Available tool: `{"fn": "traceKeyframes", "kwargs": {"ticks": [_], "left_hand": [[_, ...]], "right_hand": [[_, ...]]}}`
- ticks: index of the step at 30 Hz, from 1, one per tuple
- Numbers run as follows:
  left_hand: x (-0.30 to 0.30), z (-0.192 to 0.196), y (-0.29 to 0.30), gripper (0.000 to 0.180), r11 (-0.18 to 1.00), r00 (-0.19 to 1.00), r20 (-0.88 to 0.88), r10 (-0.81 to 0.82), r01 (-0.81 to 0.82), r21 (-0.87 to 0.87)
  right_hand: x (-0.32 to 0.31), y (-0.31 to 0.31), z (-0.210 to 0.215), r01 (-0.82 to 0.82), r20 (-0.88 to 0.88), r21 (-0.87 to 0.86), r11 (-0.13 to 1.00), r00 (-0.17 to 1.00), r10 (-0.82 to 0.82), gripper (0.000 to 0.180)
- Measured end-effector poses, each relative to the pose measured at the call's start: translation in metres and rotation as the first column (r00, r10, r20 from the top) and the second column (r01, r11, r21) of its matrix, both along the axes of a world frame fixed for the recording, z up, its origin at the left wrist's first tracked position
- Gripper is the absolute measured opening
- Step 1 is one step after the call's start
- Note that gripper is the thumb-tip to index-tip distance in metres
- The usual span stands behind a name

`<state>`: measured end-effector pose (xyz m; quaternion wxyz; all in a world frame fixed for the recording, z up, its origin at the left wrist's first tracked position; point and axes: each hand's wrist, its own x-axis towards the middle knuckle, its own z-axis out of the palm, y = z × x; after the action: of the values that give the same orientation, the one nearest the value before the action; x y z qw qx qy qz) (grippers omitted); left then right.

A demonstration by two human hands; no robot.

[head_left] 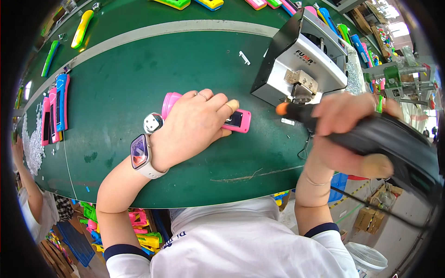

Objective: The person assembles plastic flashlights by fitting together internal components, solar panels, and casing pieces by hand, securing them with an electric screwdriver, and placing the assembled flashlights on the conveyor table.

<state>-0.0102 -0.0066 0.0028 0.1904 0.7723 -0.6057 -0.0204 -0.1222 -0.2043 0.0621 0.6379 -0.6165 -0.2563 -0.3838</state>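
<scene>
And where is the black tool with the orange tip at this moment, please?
In the head view, the black tool is on the right side, in the person's right hand, its orange tip near the lower edge of the silver-and-black machine.

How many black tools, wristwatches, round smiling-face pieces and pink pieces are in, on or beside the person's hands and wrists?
Black tool: 1
Wristwatch: 1
Smiling-face piece: 1
Pink piece, under the left hand, middle hidden: 1
Total: 4

White fan (367, 257) lower right; cardboard box (367, 219) near it; green machine (392, 78) upper right.
</scene>
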Motion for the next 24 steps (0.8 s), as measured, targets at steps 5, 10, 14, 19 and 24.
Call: {"fn": "traceKeyframes", "kwargs": {"ticks": [5, 10, 14, 19, 24], "left_hand": [[0.001, -0.007, -0.004, 0.049, 0.996, 0.994, 0.064, 0.092, -0.09, -0.026], [0.0, 0.007, 0.006, 0.047, 0.997, 0.997, 0.028, 0.071, -0.071, -0.008], [-0.02, -0.006, 0.026, 0.047, 0.986, 0.991, 0.115, 0.061, -0.042, -0.161], [-0.027, -0.013, 0.035, 0.048, 0.981, 0.957, 0.29, 0.025, 0.032, -0.19], [-0.028, -0.022, 0.034, 0.05, 0.97, 0.95, 0.303, 0.072, 0.004, -0.245]], "right_hand": [[0.01, -0.022, 0.014, 0.289, -0.139, 0.081, 0.954, 0.951, -0.276, 0.052], [0.022, -0.036, 0.022, 0.363, -0.324, 0.117, 0.924, 0.894, -0.31, 0.059], [-0.002, -0.02, 0.007, -0.129, -0.205, 0.282, 0.951, 0.96, 0.191, 0.07], [-0.002, -0.009, -0.003, -0.031, -0.221, 0.254, 0.967, 0.971, 0.089, 0.075], [-0.001, -0.012, -0.007, -0.034, -0.216, 0.245, 0.969, 0.972, 0.089, 0.075]]}}
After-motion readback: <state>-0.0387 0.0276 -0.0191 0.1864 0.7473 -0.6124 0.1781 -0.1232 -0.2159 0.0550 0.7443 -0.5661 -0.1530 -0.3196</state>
